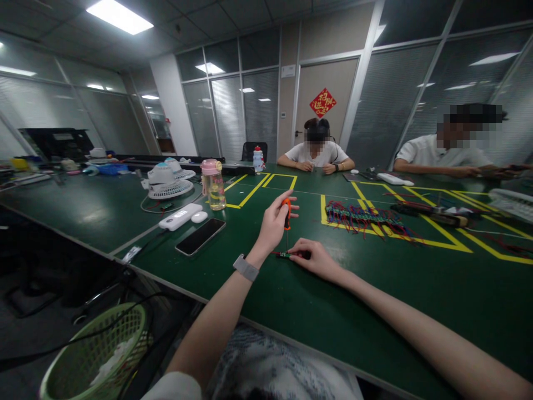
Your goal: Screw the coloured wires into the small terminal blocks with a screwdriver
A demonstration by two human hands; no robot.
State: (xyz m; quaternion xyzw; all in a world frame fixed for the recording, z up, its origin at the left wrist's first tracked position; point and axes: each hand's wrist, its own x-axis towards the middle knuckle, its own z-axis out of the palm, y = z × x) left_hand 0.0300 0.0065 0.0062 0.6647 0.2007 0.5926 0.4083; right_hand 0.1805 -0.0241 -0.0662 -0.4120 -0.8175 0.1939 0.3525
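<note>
My left hand (275, 220) is closed round the orange-and-black handle of a screwdriver (287, 215), whose thin shaft points straight down. The shaft's lower end meets a small green circuit board (283, 255) lying on the green table (266, 303). A bit of red wire shows at the board's left end. My right hand (314, 257) rests on the table and pinches the board's right end between its fingers. Further right lies a row of similar small boards with red and blue wires (366, 215), inside yellow tape lines.
Left of my hands are a black phone (200, 236), a white power bank (181, 216), a pink-lidded bottle (214, 186) and white fans (169, 180). Two people sit across the table. Dark tools (437, 214) lie at the right. A green basket (97, 355) stands below the table edge.
</note>
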